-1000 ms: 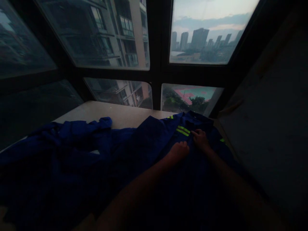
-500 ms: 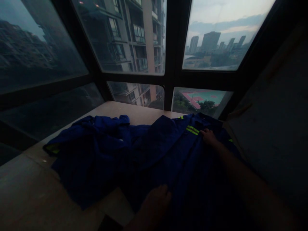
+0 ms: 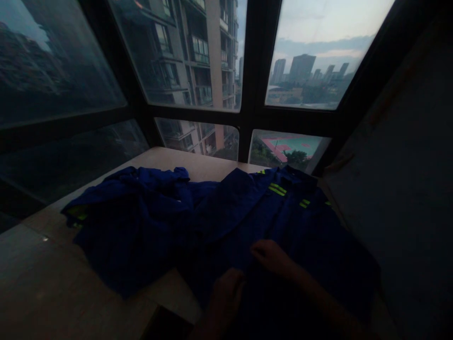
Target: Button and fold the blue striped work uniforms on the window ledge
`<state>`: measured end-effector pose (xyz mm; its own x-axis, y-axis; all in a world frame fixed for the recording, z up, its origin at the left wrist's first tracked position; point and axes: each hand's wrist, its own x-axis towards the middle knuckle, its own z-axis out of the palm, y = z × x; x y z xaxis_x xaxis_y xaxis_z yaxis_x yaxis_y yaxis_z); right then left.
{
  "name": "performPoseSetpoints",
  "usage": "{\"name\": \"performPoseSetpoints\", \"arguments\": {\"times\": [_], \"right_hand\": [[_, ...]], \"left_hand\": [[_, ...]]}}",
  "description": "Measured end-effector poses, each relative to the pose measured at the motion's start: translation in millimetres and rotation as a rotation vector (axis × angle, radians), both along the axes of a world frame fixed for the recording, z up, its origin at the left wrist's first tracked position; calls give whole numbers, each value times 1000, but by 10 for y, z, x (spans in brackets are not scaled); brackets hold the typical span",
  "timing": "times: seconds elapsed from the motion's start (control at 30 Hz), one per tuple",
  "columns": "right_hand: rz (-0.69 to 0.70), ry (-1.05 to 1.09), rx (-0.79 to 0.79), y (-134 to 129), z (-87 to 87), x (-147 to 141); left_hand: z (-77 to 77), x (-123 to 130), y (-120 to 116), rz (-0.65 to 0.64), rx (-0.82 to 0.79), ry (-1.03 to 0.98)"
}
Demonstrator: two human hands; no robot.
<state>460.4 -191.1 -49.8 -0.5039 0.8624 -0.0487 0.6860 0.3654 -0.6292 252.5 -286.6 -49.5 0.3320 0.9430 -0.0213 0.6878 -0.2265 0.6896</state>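
A blue work jacket (image 3: 247, 217) with yellow-green reflective stripes lies spread out front side up, its collar toward the window. My left hand (image 3: 228, 288) is closed on the lower front of this jacket, fingers curled into the cloth. Just above and to the right, my right hand (image 3: 271, 255) pinches the jacket's front near the middle line. Dim light hides the fingertips and the exact fold they grip. To the left, a second blue garment (image 3: 141, 208) lies in a crumpled heap, showing a bit of yellow-green strip at its left edge.
Both garments lie on a pale stone ledge (image 3: 38, 269) inside a bay window with dark frames (image 3: 247, 118). A wall (image 3: 399, 198) closes off the right side. A dark block-like thing (image 3: 166, 323) stands at the bottom edge.
My right hand has come down from the jacket's chest stripe toward my left hand, uncovering the right chest stripes. My left hand has barely moved.
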Motion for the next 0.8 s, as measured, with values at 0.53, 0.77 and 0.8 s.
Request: {"name": "performPoseSetpoints", "arguments": {"times": [0.53, 0.77, 0.8], "right_hand": [[-413, -313, 1, -536, 59, -444], [-477, -282, 49, -522, -64, -412], [-487, -284, 56, -520, -72, -409]], "left_hand": [[30, 195, 6, 221, -158, -102], [198, -157, -443, 227, -206, 28], [215, -240, -526, 233, -226, 39]]}}
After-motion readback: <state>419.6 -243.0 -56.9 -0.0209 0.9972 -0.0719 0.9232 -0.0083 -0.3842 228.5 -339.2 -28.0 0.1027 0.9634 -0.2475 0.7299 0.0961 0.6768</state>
